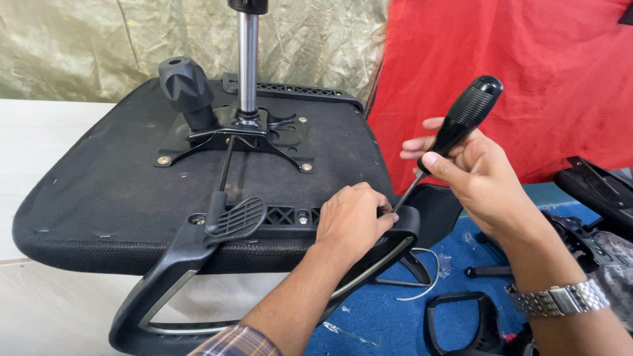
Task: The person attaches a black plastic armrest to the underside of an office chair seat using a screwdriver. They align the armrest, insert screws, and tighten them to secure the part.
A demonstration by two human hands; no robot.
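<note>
An office chair seat point(119, 191) lies upside down, its black fabric underside facing me. A black armrest bracket point(198, 250) is set against the near edge. My left hand point(353, 221) rests on the bracket's right end, fingers pressed by the tip of a screwdriver. My right hand point(478, 175) grips the screwdriver point(461, 122) by its black ribbed handle, the shaft slanting down-left to the bracket. A metal watch is on my right wrist.
A metal mechanism plate point(264, 135) with a chrome gas cylinder point(248, 59) and a black knob point(184, 82) sits mid-seat; a paddle lever point(234, 217) reaches toward me. Red cloth point(527, 72) hangs behind. More black chair parts point(461, 323) lie on a blue floor at right.
</note>
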